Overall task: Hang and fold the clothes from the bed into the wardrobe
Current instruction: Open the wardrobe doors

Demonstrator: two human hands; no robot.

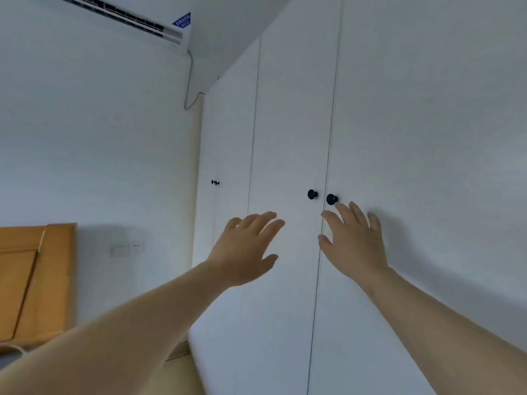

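Both hands empty w/ fingers spread, left hand & right hand just below the knobs of the closed wardrobe; risk: fingers slip off the small knobs, doors stay closed; clothes/bed not in view.

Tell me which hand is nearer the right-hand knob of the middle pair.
Right. The right hand is just below the knob, its fingers almost touching it. The left hand is lower and further left, below the other knob.

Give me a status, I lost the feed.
Left hand and right hand open, empty, just below the black knobs. Wardrobe doors shut. No clothes in view.
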